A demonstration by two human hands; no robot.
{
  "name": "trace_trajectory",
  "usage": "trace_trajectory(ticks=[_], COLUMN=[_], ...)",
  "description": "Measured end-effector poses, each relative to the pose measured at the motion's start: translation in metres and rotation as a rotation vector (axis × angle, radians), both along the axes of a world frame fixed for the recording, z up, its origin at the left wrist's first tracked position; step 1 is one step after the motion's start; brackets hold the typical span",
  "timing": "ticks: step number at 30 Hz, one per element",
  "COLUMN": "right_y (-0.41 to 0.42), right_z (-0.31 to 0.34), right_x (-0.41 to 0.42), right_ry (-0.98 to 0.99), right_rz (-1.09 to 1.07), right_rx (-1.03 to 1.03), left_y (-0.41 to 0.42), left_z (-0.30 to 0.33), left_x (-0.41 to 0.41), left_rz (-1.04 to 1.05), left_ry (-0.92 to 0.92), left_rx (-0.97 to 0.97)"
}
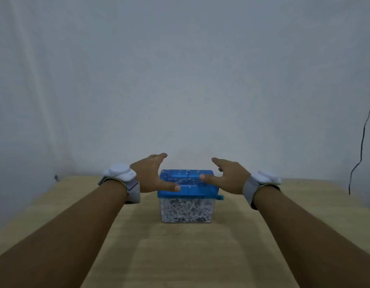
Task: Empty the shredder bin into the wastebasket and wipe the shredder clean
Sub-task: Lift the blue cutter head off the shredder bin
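Hands spread open at mid-frame: my left hand (151,173) and right hand (229,175) flank the blue shredder (187,183) atop its paper-filled bin (186,210), gripping nothing.

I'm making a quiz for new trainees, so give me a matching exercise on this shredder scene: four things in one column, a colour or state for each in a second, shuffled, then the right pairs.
Things:
1. shredder lid
2. clear bin
3. table
4. cable

Descriptions:
A. light wood
B. blue, flecked with paper bits
C. black, hanging down the wall
D. packed with paper shreds

Pairs: 1-B, 2-D, 3-A, 4-C
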State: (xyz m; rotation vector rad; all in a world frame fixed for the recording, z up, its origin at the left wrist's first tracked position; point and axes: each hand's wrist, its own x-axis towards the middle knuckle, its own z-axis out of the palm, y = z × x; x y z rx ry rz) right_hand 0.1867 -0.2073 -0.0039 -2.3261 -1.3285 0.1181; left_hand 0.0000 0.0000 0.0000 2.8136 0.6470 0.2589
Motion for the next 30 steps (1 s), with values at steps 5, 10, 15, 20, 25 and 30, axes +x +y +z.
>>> trace_trajectory(ticks=[5,10,15,20,25,30], right_y=[0.008,0.012,0.013,0.012,0.005,-0.005], right_z=[-0.012,-0.012,-0.011,-0.009,-0.01,-0.013], right_x=[0.003,0.007,0.008,0.006,0.0,-0.01], right_ry=[0.079,0.065,0.044,0.017,0.021,0.015], right_rz=[0.048,0.075,0.069,0.062,0.064,0.07], right_rx=[-0.096,-0.144,-0.165,-0.165,-0.161,-0.129], left_y=[0.01,0.009,0.004,0.0,-0.008,-0.016], left_z=[-0.019,-0.023,-0.023,-0.018,-0.019,-0.02], left_x=[0.014,0.025,0.024,0.021,0.012,0.001], left_rz=[-0.032,-0.06,-0.071,-0.062,-0.06,-0.071], left_ry=[0.092,0.071,0.038,0.035,0.029,0.012], left_rx=[-0.005,-0.019,-0.02,-0.009,-0.018,-0.043])
